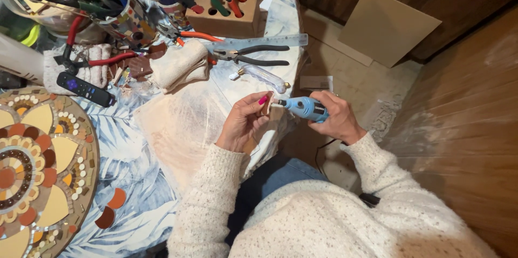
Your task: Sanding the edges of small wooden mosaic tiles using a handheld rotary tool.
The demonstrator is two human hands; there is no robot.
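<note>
Risk, as judged: spinning tip of blue rotary tool (303, 108) sits very near the pinching fingertips; a slip or a loosened pinch could nick a finger or throw the small brown tile piece (266, 105). Left hand (244, 122) closed on the tile, thumb and forefinger clamping it, piece standing just beyond the fingertips. Right hand (335, 118) wrapped tight around the tool body, tip touching the tile's edge. Dust on the cloth below.

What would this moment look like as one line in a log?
left hand: pinches small tan piece | right hand: grips blue rotary tool | tool tip: at piece | nearby: round mosaic, pliers
</note>
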